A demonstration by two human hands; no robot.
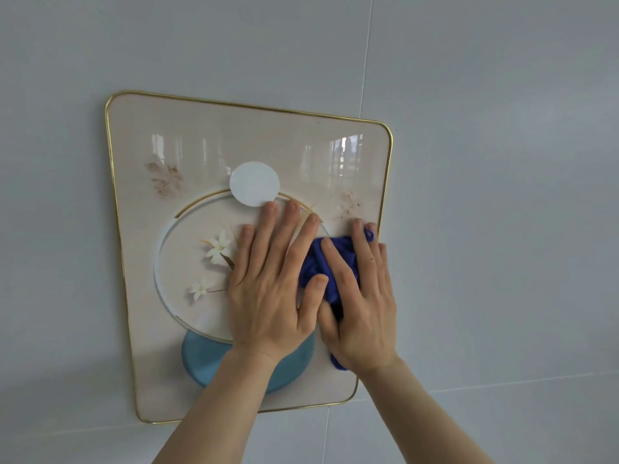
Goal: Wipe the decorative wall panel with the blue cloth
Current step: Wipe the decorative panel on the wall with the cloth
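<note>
A cream decorative wall panel (187, 135) with a gold rim hangs on the wall; it bears a white disc, a ring, white flowers and a blue oval. My left hand (271, 286) lies flat on the panel's middle with fingers spread, holding nothing. My right hand (361, 306) presses a bunched blue cloth (316, 266) against the panel's right side, fingers draped over it. Part of the cloth pokes out above the fingertips and below the wrist. The left thumb touches the cloth's edge.
Pale grey wall tiles (502, 162) with thin seams surround the panel on all sides. The glossy panel surface reflects a window near its top.
</note>
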